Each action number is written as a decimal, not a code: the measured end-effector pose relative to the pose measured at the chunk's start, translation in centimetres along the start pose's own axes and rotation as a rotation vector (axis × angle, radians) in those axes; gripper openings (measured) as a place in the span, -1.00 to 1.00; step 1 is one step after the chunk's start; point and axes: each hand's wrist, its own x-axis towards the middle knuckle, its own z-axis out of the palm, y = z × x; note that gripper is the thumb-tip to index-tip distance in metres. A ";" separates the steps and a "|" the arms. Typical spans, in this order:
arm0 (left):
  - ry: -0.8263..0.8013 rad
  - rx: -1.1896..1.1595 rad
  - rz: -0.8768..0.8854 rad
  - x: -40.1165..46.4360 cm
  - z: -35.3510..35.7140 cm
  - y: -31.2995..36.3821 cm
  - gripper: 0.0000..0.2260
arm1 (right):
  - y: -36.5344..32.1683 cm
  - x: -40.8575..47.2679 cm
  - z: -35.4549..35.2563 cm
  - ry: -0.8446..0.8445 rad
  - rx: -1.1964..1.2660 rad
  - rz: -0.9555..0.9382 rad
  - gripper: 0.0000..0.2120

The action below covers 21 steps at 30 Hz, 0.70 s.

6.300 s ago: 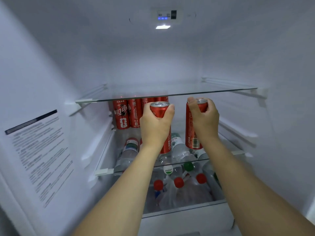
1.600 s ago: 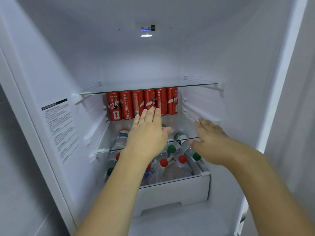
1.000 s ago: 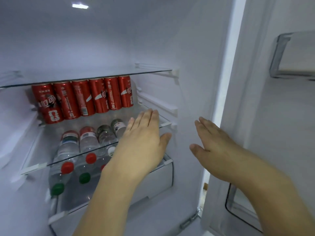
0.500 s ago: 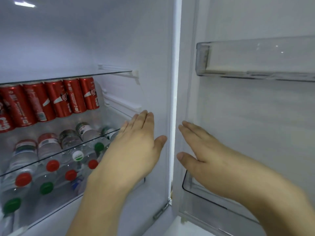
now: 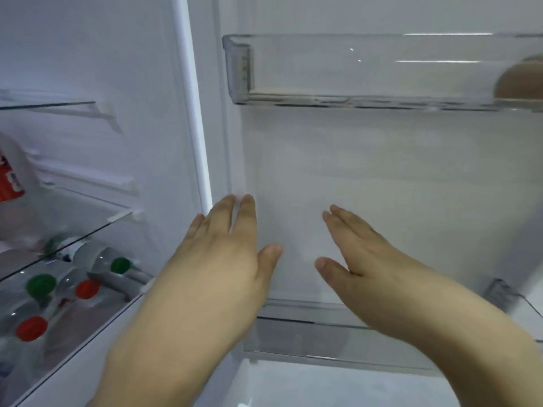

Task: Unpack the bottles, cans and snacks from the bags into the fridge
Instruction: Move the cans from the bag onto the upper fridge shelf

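Observation:
My left hand (image 5: 223,259) and my right hand (image 5: 361,259) hang flat in front of the open fridge door's inner wall (image 5: 382,183), fingers straight, holding nothing. At the far left edge a sliver of one red can (image 5: 8,183) shows on the glass shelf (image 5: 88,227). Under that shelf lie several clear bottles with red caps (image 5: 31,328) and green caps (image 5: 41,284) in the drawer. No bag is in view.
A clear door bin (image 5: 367,69) hangs high on the door, with a brown rounded object (image 5: 523,83) at its right end. A lower clear door bin (image 5: 308,339) sits under my hands. The fridge's white side edge (image 5: 194,113) runs between compartment and door.
The view has swung right from the shelves to the door. The two cans I held went onto the shelf row; both hands came out with nothing in them and moved right with the view.

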 end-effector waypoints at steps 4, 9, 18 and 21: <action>0.038 0.013 0.143 0.0 0.1 1.8 -0.43 | 1.5 -1.1 -0.2 0.034 -0.011 0.053 -0.39; 0.006 -0.139 0.183 0.8 0.5 4.8 -0.20 | 3.3 -2.9 -1.2 0.074 -0.018 0.105 -0.38; -0.106 -0.187 0.297 2.1 1.1 8.9 -0.37 | 5.8 -5.1 -2.0 0.143 -0.054 0.212 -0.39; -0.153 -0.206 0.370 2.9 1.3 9.9 -0.37 | 6.7 -5.5 -1.9 0.185 -0.053 0.269 -0.38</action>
